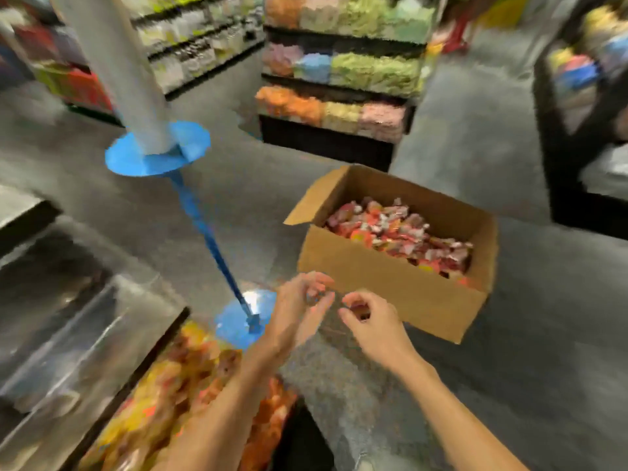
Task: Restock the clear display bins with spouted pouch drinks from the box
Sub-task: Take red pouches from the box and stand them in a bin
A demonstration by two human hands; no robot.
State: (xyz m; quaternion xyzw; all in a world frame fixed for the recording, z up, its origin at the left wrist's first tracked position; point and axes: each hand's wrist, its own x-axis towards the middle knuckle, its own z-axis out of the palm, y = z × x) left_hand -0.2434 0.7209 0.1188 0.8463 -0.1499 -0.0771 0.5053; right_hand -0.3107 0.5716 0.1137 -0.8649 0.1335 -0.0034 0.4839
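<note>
Left hand (pixel 299 311): fingers loosely curled, nothing visible in them. Right hand (pixel 372 322): fingers curled in toward the thumb, but with the motion blur I can't tell if they pinch anything. Both hover over the floor, just short of the box's near wall, well below its open top.

Box (pixel 390 287): flaps open, and the pouches (pixel 397 229) come most of the way up inside.

Bin (pixel 176 329) at lower left, under the left forearm: stocked pouches (pixel 176 379) piled in it, orange and yellow.

Progress, my read: one bin partly or fully loaded, lots of stock left in the box, so nowhere near done. Next is probably another grab from the box.

Unclear:
- side bins (pixel 85 321) are all glare, so contents are unreadable
- bin's near end is cut off by the frame
- spouts are not resolvable
- everything is smeared
</note>
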